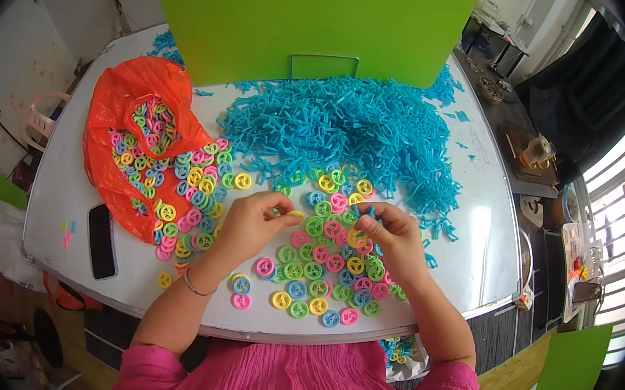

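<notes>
My left hand (252, 223) is closed in a pinch on a small yellow plastic wheel (296, 214), seen nearly edge-on. Across from it, my right hand (397, 238) grips a small blue plastic piece (370, 212) between thumb and fingers. Another yellow wheel (356, 238) shows just under the right fingertips; whether they touch it I cannot tell. Below and between both hands, loose spoked wheels (314, 252) in pink, green, yellow and blue lie spread over the white table (186, 311). Beyond them is a large heap of thin blue plastic pieces (350, 127).
At the left, an open red plastic bag (102, 135) spills more coloured wheels. A dark phone (102, 241) lies in front of it. Behind the blue heap stands a large bright green panel (308, 19) with a metal handle. A dark side counter (514, 125) runs along the right.
</notes>
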Available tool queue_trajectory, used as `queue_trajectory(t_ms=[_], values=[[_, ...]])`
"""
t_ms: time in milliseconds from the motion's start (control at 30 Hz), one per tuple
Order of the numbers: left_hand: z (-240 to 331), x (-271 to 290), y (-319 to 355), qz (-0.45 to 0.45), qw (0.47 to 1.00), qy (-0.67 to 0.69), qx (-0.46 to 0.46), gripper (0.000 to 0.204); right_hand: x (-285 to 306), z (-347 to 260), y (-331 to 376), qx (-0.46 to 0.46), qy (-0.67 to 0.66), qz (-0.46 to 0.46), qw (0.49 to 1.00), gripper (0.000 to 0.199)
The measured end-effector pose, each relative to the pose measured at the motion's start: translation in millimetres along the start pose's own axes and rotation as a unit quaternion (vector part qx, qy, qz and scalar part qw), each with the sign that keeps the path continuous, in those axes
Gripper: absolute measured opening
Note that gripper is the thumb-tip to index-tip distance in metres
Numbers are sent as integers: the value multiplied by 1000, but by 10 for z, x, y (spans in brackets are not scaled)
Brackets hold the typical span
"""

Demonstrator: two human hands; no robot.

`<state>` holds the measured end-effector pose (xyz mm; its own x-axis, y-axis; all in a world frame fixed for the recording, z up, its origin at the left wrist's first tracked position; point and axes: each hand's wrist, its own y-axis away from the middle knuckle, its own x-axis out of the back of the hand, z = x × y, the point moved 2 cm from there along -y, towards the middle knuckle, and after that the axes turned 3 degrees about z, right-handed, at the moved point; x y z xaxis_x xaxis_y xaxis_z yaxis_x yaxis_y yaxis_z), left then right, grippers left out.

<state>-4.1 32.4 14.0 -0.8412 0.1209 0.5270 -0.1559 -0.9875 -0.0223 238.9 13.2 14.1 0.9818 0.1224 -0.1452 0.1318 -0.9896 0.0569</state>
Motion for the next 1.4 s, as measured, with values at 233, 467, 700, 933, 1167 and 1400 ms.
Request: queue_trajectory(t_ms=[233,467,700,933,1167,1400], values=[[120,-327,183,-36,909,414,27,12,-285,84,179,42,116,9,992,22],[161,-341,281,9,885,466,-12,7,-344,76,210,150,173,-2,974,25],[224,-321,316,-9,881,472,-13,9,-413,163,251,89,8,-6,996,24],[262,-360,370,13,899,437,31,9,-395,214,258,0,-18,23,1000,27],[270,-359,406,39,912,407,-39,11,-408,-70,255,251,291,21,923,31],[278,-403,414,51,898,436,-35,11,-400,-131,302,362,362,45,858,42]])
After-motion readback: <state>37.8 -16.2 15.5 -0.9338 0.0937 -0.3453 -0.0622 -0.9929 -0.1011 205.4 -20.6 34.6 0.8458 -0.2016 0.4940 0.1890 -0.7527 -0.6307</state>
